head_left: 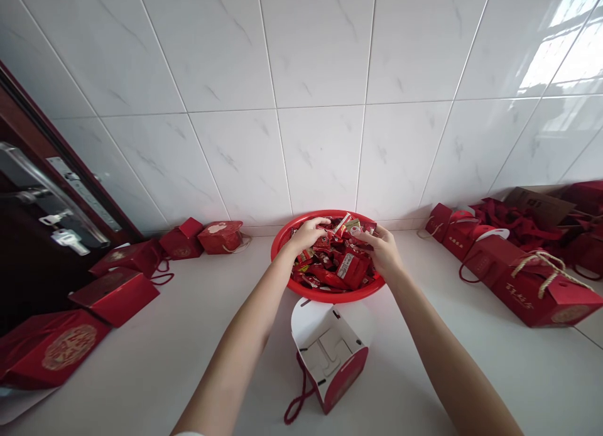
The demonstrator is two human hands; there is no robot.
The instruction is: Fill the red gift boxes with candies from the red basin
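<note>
A red plastic basket (277,250) full of small wrapped sweets (330,260), mostly in red packaging, stands against the tiled wall. My left hand (308,234) reaches over its left side, fingers apart and touching the sweets. On the right side, my right hand (381,250) pinches a wrapped sweet (353,230) between thumb and fingers; its other fingers are partly hidden. Directly in front of the basket sits an open gift box (332,351), white inside and red outside. Its dark red cord handle (301,392) hangs at the left.
Several red gift boxes line the left, among them a box with a round gold pattern (51,348). More stand at right, including a box with a cream rope handle (551,291), beside red bags (504,219). A dark door with keys (68,238) is at far left.
</note>
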